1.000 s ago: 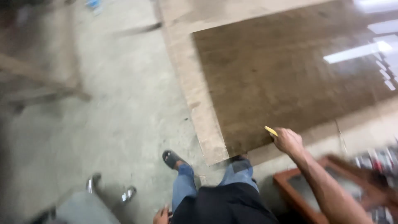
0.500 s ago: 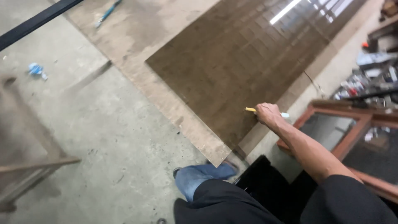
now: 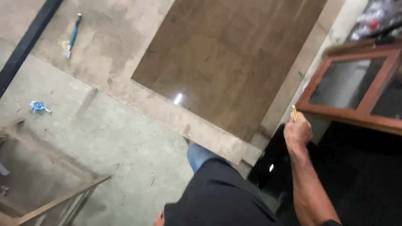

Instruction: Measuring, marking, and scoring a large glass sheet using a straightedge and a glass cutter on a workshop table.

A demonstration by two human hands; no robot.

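Observation:
My right hand (image 3: pixel 297 132) is closed around a thin yellow pencil-like stick (image 3: pixel 294 112) whose tip points up. It hovers beside the near right corner of a large dark glossy sheet (image 3: pixel 234 58) that lies flat on a wider pale board (image 3: pixel 125 54) on the floor. Only the fingertips of my left hand (image 3: pixel 158 219) show at the bottom edge, beside my dark-clothed leg; whether they hold anything is hidden. My knee in blue jeans (image 3: pixel 200 155) pokes out below the board's edge.
A wooden-framed glass panel (image 3: pixel 356 88) lies at the right. A blue-handled tool (image 3: pixel 72 37) rests on the board at upper left. A black bar (image 3: pixel 27 42) runs along the left. Wooden frame pieces (image 3: pixel 54 196) stand at lower left, and a blue scrap (image 3: pixel 38 107) lies on the concrete.
My right hand with the yellow stick has drawn back off the dark sheet's edge toward the wooden-framed panel. My view has swung left and up across the sheet.

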